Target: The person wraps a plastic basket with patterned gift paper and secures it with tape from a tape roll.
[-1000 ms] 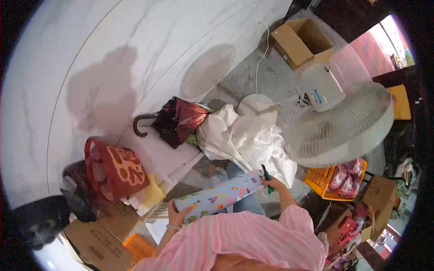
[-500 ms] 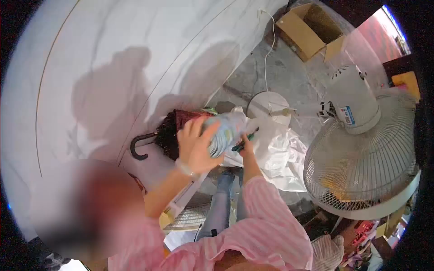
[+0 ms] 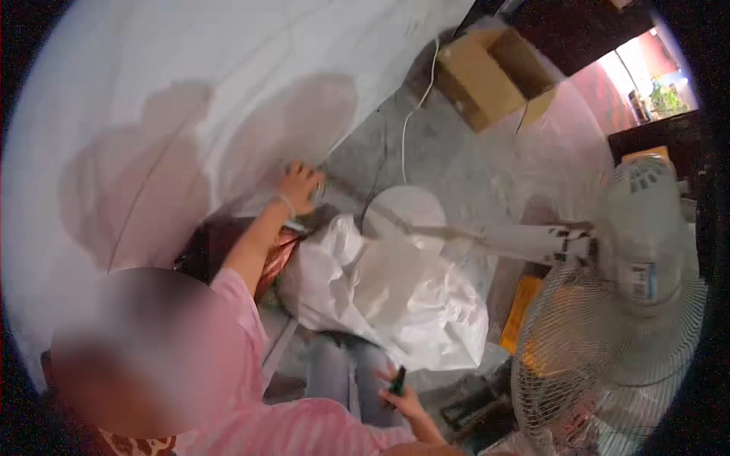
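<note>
My left hand (image 3: 300, 186) now reaches to the wall base beyond the umbrella (image 3: 277, 258). The patterned roll it held is out of view, and I cannot tell its grip. My right hand (image 3: 407, 401), lowered beside the white bag (image 3: 395, 296), clasps the green tool (image 3: 398, 380).

1. The left hand (image 3: 300, 186) is motion-blurred; its grasp cannot be told.
2. The right hand (image 3: 404, 400) closes on a dark green object (image 3: 397, 380), too small to identify.
3. The umbrella (image 3: 209, 247) is largely hidden behind the left arm (image 3: 257, 237).
4. The fan (image 3: 608, 365) is cut off by the lens edge.
</note>
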Available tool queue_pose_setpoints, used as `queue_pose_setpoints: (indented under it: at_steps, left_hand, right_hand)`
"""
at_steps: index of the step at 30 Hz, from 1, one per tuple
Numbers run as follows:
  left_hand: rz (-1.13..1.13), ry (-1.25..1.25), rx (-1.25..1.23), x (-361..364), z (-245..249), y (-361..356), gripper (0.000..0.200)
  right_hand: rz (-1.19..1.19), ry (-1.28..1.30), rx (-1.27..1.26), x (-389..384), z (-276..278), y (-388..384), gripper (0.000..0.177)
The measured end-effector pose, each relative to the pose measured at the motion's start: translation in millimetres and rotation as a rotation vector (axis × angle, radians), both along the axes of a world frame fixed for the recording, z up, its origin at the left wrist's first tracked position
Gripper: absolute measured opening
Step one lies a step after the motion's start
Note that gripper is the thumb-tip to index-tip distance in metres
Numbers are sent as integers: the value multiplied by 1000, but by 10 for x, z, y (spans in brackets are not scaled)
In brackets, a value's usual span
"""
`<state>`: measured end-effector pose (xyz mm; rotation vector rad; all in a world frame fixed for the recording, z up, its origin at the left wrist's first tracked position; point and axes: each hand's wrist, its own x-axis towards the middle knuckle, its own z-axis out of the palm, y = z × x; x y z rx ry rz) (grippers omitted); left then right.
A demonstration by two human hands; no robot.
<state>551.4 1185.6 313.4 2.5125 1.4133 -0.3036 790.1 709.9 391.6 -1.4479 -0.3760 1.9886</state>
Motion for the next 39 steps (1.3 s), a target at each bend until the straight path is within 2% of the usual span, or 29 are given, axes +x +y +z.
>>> queue_pose_setpoints:
  at_steps: [2,6,9,11,12,14,16,17,18,19,20,22,24,26,27,28,29,30,32,34,35,36,38,39]
  left_hand:
    - [-10,-27,-42,-141,-43,147,91]
    - [-6,-24,-18,-98,130,98,98]
    - [-45,31,46,-16,337,-137,99]
    - [193,-151,161,11,443,-364,101]
    - [199,-143,169,25,496,-518,101]
    - [774,-521,273,77,568,-1011,93]
    - [1104,-474,292,132,65,-1704,85]
    - [1190,-495,105,190,286,-2143,76]
    - [1227,-489,130,296,167,-2665,73]
    - [1216,-604,87,315,198,-3092,62]
    - [1201,-772,37,318,427,-3526,56]
    - [1224,-1016,17,300,1065,-3968,49]
    - [1303,-1089,79,219,2129,-4314,46]
    - [692,-889,148,40,2975,-4563,49]
    - [543,-835,85,-54,3416,-4632,50]
    - [618,-810,131,-116,3560,-4775,50]
    - [630,-789,149,-159,3682,-4971,50]
    - [641,-766,169,-204,3814,-5185,50]
    - [864,-767,310,-166,4082,-5605,50]
    - [1230,-1107,447,-19,4206,-5998,50]
    - [1359,-1200,491,89,4342,-6192,49]
    - [1442,-1177,575,216,4370,-6372,49]
    - [1624,-1440,568,485,4404,-6840,51]
    - [1688,-1427,661,597,4380,-7085,51]
  right_hand:
    - [-44,9,-85,102,223,169,76]
    - [-139,-18,-73,59,263,343,69]
    - [-164,-95,-113,-29,468,360,53]
    - [-156,-193,-85,-66,568,248,33]
    - [-149,-184,-78,-84,611,186,33]
    - [-76,-212,-188,-117,754,64,29]
    - [-92,-169,-143,-244,1019,5,26]
    - [-117,-132,-153,-316,1198,19,25]
    - [-144,-96,-166,-368,1352,-7,23]
    - [-43,-169,-159,-321,1211,-142,26]
    - [-31,-164,-143,-276,1340,-138,26]
    - [238,-219,-38,-212,1554,-40,32]
    - [503,-401,202,-98,1517,-22,37]
    - [669,-433,269,-20,1651,-1,38]
    - [703,-370,244,-19,1723,47,38]
    - [741,-303,212,-79,1825,82,38]
    - [810,-179,107,-178,2236,181,37]
    - [893,-152,126,-220,2313,119,37]
    - [924,-59,241,-349,2414,-42,37]
    - [1055,11,240,-519,2653,-220,37]
    - [1099,39,222,-576,2777,-313,37]
    - [1146,60,200,-619,2833,-374,37]
    - [1308,67,204,-728,2866,-648,39]
    - [1316,193,135,-790,2891,-787,41]
